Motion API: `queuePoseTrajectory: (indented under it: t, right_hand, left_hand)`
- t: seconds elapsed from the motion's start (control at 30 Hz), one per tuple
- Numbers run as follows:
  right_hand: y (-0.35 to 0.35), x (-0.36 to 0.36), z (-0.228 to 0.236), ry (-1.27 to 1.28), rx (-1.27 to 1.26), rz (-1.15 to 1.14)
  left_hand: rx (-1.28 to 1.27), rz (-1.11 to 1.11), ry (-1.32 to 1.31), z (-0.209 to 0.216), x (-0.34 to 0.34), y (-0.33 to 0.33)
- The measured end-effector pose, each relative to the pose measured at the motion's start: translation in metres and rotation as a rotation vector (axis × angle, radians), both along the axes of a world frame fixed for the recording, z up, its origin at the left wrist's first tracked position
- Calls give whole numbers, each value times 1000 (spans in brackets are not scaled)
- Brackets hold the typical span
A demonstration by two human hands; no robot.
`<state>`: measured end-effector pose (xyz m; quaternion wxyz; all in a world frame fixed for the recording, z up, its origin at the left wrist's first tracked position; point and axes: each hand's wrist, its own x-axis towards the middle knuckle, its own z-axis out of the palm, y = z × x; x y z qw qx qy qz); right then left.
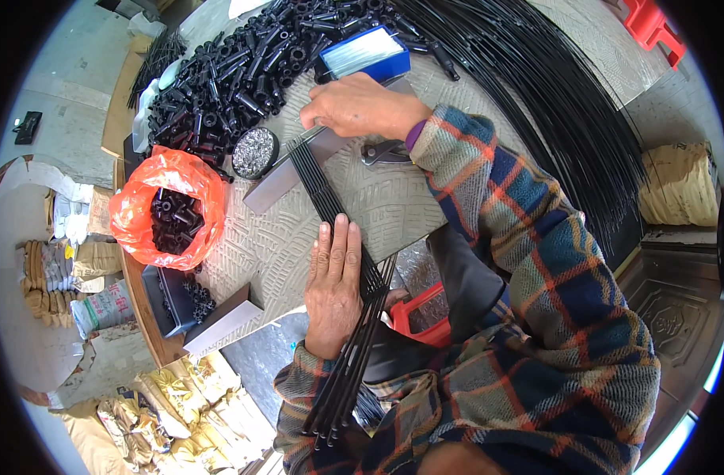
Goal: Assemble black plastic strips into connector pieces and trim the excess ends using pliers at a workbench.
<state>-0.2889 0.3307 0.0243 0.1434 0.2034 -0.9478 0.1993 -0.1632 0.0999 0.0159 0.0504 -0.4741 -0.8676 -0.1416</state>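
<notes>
Black rods (pixel 312 180) lay across a grey metal bar (pixel 268 187).
On the bar's near side, the left hand (pixel 334 285) rested flat on them, grip unclosed; over the bar, the right hand's (pixel 356 107) grip curled, its hold too hidden to tell. A round dish (pixel 254 153) sat beside the bar.

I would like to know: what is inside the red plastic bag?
Inside the red plastic bag lie small black parts in a loose heap. Only the top ones show; whatever lies deeper is covered.

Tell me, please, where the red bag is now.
In the head view, the red bag is at left, near the table's edge, beside the pile of black parts.
</notes>
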Motion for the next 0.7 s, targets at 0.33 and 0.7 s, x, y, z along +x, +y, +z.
queuePoseTrajectory:
  t: [0.33, 0.7]
  right_hand:
    - [0, 0, 1, -20, -12, -2]
    - [-3, 0, 1, -7, 51, -30]
  left_hand:
    - [-1, 11, -37, 1, 1, 1]
    - [-11, 5, -38, 2, -1, 2]
